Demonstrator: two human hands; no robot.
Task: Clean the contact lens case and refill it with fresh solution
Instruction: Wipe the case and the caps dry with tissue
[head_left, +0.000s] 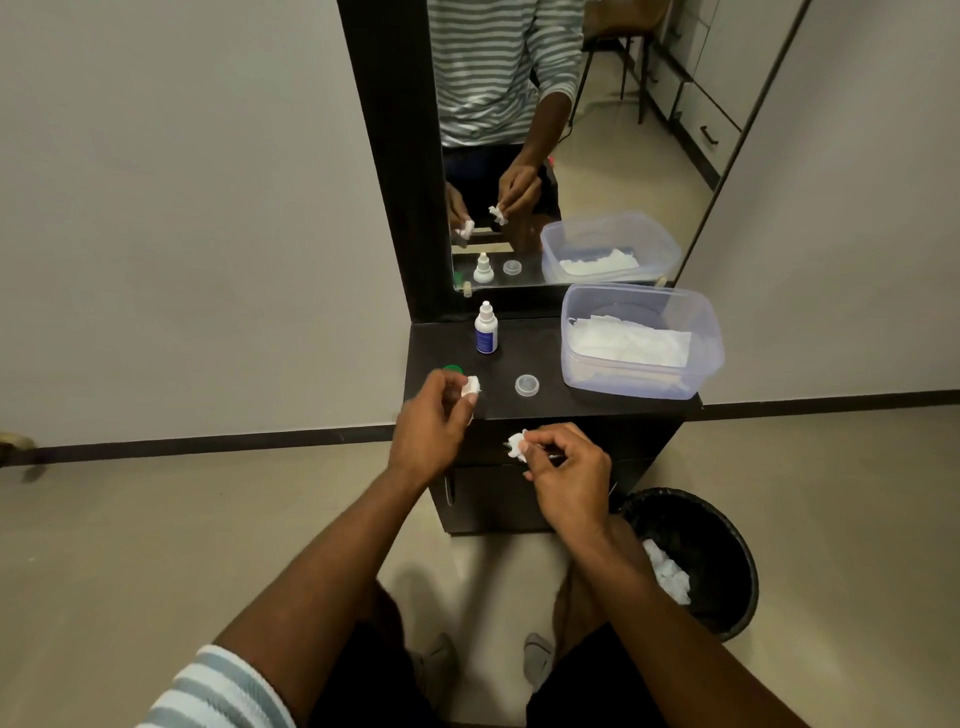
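Observation:
My left hand hovers over the left front of the dark cabinet top, fingers pinched on a small white object that looks like a tissue wad or the lens case; I cannot tell which. My right hand is in front of the cabinet, pinching a crumpled white tissue piece. A green cap lies just behind my left hand. A clear round cap rests on the cabinet top. The white solution bottle with a blue label stands upright at the back.
A clear plastic tub holding white tissues sits at the cabinet's right. A black bin with used tissues stands on the floor to the right. A tall mirror rises behind the cabinet. My feet are below.

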